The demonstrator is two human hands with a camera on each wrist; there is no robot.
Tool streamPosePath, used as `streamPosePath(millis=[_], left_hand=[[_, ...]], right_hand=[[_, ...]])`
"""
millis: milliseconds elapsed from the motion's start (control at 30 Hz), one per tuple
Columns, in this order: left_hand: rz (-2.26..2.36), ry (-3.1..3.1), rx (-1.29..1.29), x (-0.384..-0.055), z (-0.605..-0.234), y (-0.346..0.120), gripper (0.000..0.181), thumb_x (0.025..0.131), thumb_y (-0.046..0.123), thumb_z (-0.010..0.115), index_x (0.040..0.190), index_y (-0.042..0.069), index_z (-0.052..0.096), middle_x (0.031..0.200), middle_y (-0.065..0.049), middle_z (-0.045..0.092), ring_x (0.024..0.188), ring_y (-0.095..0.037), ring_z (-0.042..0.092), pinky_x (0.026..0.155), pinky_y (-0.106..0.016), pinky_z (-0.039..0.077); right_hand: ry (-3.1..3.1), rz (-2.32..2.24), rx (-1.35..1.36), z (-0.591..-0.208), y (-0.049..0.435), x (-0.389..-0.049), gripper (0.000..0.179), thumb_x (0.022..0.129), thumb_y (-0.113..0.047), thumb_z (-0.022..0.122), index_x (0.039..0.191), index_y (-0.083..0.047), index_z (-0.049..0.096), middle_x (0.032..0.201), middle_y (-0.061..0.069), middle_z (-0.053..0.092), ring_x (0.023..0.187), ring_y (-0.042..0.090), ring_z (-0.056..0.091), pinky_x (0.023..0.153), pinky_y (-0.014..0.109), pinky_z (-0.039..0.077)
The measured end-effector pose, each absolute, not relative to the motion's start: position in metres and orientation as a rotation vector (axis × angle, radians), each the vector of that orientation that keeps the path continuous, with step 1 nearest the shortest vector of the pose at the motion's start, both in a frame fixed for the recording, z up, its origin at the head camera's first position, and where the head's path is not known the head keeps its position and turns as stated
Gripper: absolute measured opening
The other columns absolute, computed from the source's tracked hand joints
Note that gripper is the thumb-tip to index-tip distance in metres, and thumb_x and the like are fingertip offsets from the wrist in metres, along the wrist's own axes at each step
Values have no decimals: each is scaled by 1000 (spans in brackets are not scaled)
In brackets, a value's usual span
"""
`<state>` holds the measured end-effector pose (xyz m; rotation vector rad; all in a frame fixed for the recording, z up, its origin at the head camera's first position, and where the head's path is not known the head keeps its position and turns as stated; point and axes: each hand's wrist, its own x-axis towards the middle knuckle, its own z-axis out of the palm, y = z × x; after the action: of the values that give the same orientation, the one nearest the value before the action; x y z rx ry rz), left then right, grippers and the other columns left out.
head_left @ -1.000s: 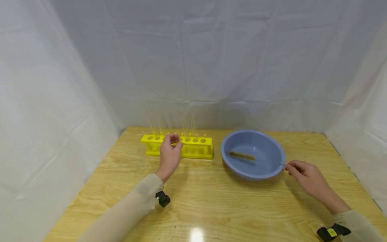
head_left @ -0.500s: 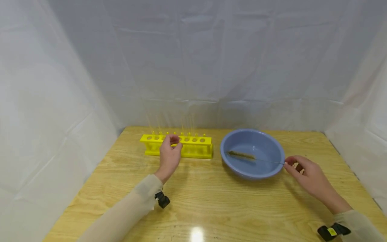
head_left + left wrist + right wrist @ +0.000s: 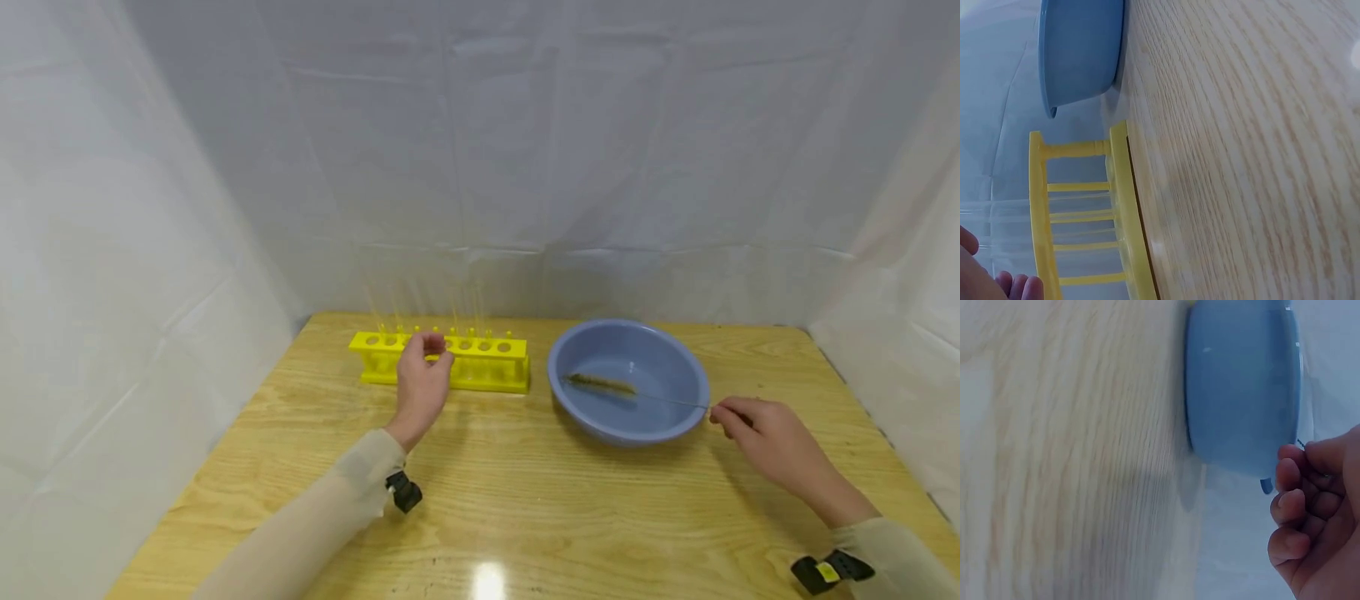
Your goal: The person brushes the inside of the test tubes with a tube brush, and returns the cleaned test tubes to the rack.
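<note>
In the head view my right hand [image 3: 776, 442] pinches the thin wire handle of a test tube brush [image 3: 602, 384] at the right rim of a blue basin [image 3: 630, 435]. The brown bristle end lies inside the basin. The right wrist view shows curled right fingers [image 3: 1290, 509] beside the basin's outer wall. My left hand [image 3: 422, 383] is at the middle of a yellow test tube rack [image 3: 487, 375], fingers bent toward the thumb with a gap showing. Whether it holds a clear tube there I cannot tell. Several clear test tubes [image 3: 477, 308] stand upright in the rack.
The rack and basin stand side by side near the back of a wooden table [image 3: 540, 517]. White sheeting [image 3: 495, 167] hangs behind and at both sides. A dark wrist-worn device [image 3: 405, 492] sits at each sleeve's cuff.
My right hand shifts slightly left, then back right, working the brush handle over the rim; its fingers draw closer together. The left hand keeps its place at the rack.
</note>
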<state>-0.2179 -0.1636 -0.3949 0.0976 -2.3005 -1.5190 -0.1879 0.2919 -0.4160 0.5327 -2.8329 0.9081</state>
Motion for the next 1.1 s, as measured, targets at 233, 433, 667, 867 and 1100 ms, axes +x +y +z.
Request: streamPosePath(millis=[233, 433, 667, 867, 1100], left_hand=[[-1507, -2302, 101, -221, -392, -163, 29, 99, 16, 57, 126, 6, 55, 125, -17, 57, 107, -27, 58, 92, -44, 51], [-1494, -2325, 111, -226, -389, -163, 32, 98, 16, 56, 129, 7, 53, 129, -16, 55, 114, -28, 55, 98, -45, 48], [-1510, -2368, 55, -231, -387, -163, 44, 100, 27, 58, 139, 8, 47, 137, -10, 50, 130, -29, 48, 109, -47, 42], [-1479, -2388, -14, -241, -386, -165, 58, 99, 32, 60, 147, 7, 41, 144, -10, 48, 132, -26, 46, 112, -49, 39], [-1477, -2395, -106, -253, -386, -165, 54, 100, 27, 62, 146, 5, 44, 141, -13, 53, 132, -31, 49, 111, -48, 41]], right_hand=[[-2661, 1130, 546, -423, 297, -190, 26, 107, -20, 50, 93, -10, 68, 72, 1, 58, 53, 11, 44, 47, 28, 38], [-2643, 1267, 492, -415, 299, -189, 28, 107, -24, 48, 99, -7, 69, 73, -1, 57, 56, 15, 48, 50, 29, 40], [-2644, 1375, 433, -411, 303, -188, 33, 108, -27, 46, 106, -2, 67, 77, 0, 61, 61, 18, 52, 57, 29, 44], [-2639, 1408, 430, -412, 306, -186, 32, 108, -26, 46, 107, -1, 67, 78, 1, 62, 65, 21, 53, 57, 29, 45], [-2619, 1437, 444, -411, 307, -186, 32, 107, -24, 47, 106, 0, 67, 78, 1, 62, 64, 20, 52, 56, 30, 44]])
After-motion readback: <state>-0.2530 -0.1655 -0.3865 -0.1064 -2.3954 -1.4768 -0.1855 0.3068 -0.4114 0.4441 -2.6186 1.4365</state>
